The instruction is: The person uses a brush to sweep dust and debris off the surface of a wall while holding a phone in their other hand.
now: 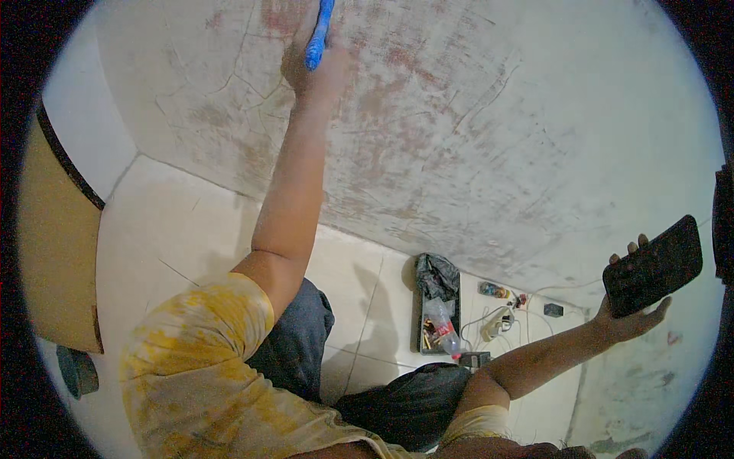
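Observation:
My left arm reaches up to the patchy wall [397, 130]. At its end my left hand [317, 76] is closed around a blue handle [319, 34]. The handle runs off the top edge, so the head of that tool is out of view. Out to the right, my right hand [631, 321] grips a smartphone [654, 268] with a dark face. Several fingertips show over its far edge, and the thumb sticks out below it. The phone is tilted, apart from the blue-handled tool.
By the wall's foot, a black tray [456, 306] holds a black plastic bag [437, 275] and a clear plastic bottle [442, 321]. Cables, a white power strip [501, 325] and a small black box [553, 310] lie right of it. A tan panel [61, 252] and dark bucket [76, 371] stand left.

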### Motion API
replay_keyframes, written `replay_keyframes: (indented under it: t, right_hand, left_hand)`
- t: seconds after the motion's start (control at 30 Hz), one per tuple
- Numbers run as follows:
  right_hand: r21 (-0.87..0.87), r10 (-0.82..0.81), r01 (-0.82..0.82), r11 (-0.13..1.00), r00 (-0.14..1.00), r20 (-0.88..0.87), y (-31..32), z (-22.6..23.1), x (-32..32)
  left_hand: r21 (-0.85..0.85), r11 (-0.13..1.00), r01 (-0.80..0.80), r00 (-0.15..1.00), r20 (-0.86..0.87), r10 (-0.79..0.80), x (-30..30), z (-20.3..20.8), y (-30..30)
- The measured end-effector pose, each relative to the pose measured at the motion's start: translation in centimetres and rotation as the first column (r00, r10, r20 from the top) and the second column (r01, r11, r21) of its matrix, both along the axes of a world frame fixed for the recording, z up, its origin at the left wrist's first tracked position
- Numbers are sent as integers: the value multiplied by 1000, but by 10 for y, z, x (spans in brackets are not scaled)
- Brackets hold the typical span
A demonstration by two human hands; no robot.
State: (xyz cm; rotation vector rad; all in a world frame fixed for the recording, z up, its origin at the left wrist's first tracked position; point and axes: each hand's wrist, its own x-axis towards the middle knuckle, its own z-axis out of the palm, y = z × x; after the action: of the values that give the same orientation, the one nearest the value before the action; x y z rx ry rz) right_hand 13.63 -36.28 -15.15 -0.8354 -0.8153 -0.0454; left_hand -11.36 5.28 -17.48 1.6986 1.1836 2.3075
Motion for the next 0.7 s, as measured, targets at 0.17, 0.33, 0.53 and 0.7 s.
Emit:
replay_keyframes:
  t: [0.17, 0.33, 0.53, 0.7]
  right_hand:
    - [20, 68, -69, 997, 997, 24, -3, -3, 5]
    - [-18, -8, 9, 1000, 1000, 23, -3, -5, 11]
    - [-83, 124, -108, 991, 967, 223, -7, -15, 35]
    - [-31, 80, -78, 996, 993, 85, -4, -9, 24]
  left_hand:
    - [34, 996, 87, 988, -128, -82, 21, -7, -1]
    - [225, 946, 232, 938, -311, -156, 51, -4, -16]
    - [-39, 930, 367, 862, -362, -355, 37, -3, -33]
    - [-172, 953, 250, 938, -201, -283, 16, 4, -44]
